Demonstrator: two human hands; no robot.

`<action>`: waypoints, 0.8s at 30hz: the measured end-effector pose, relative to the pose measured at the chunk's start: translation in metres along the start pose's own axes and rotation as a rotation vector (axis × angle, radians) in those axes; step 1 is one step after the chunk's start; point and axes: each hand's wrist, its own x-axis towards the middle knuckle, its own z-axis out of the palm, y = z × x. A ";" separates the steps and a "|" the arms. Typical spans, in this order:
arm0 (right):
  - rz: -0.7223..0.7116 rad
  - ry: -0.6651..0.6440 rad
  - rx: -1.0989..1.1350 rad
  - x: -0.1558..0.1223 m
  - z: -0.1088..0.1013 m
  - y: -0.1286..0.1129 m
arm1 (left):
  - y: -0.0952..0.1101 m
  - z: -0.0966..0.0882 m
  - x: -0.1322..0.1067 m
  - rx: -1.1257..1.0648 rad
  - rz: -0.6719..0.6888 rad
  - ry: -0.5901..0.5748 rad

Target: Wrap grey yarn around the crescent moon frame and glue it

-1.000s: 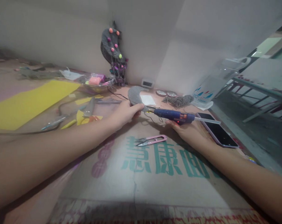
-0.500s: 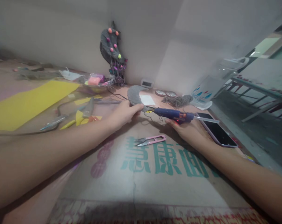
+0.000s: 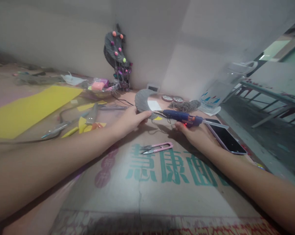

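Note:
My left hand [image 3: 136, 119] pinches the lower end of a grey yarn-wrapped crescent [image 3: 141, 99], thumb on top. From the right, my right hand [image 3: 190, 130] grips a blue hot glue gun [image 3: 179, 116], its red light lit and a clear glue stick [image 3: 217, 124] poking out the back. The nozzle points left at the crescent's lower end, close to my left thumb; whether it touches I cannot tell. A strand of loose yarn [image 3: 159, 132] hangs below. Pink thread snips [image 3: 159, 148] lie on the printed cardboard [image 3: 147, 195] in front of both hands.
A finished-looking yarn crescent with pompoms [image 3: 116, 49] leans on the wall. On the left are a yellow sheet [image 3: 35, 109], yellow-handled tools [image 3: 81, 124] and a bowl of pompoms [image 3: 102, 93]. To the right sit a phone [image 3: 227, 138], grey yarn [image 3: 185, 105] and a plastic bag [image 3: 211, 98].
The glue gun has shifted slightly to the right, its nozzle drawing back a little from the crescent's end. More of the crescent shows above my left hand, which has barely moved.

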 end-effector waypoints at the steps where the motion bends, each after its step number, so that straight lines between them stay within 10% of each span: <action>1: 0.022 0.013 0.028 0.002 -0.001 0.000 | 0.000 0.000 0.000 -0.011 -0.011 0.010; 10: 0.108 0.040 0.069 0.029 -0.010 0.005 | -0.003 0.005 0.005 -0.240 0.066 0.056; 24: 0.135 -0.056 0.021 0.121 0.036 0.016 | -0.002 0.006 0.005 -0.250 0.003 0.063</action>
